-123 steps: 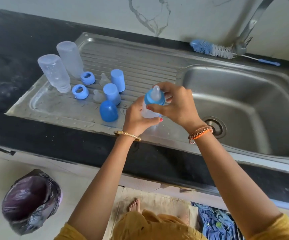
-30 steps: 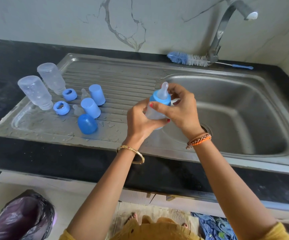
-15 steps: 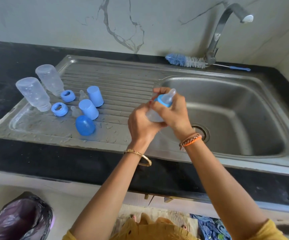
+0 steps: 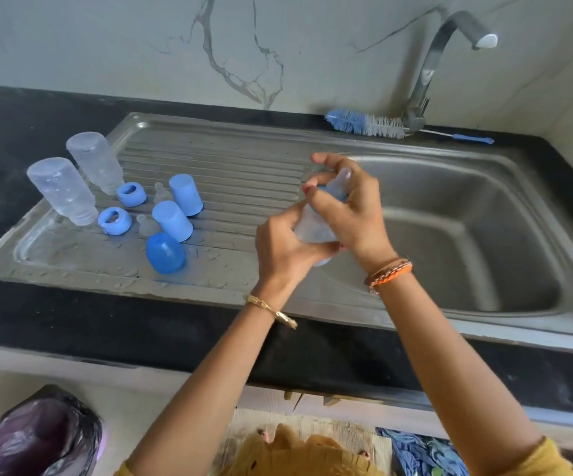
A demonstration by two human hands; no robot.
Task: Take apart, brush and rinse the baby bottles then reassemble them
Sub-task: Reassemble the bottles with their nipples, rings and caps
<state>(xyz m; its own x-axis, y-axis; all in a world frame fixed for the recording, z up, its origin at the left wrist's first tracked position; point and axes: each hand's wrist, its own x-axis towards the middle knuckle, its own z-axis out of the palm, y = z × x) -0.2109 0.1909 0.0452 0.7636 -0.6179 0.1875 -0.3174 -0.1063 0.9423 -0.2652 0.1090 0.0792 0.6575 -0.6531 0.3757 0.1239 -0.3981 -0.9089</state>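
Left hand wraps bottle body, steadying it over sink edge. Right hand curls round blue ring and teat, likely screwing top on. Bottle tilted. Other parts drain mouth-down on drainboard.

A black counter carried a steel sink. On its drainboard stood two upturned bottles, rings, teats and blue caps. A brush lay behind the basin.
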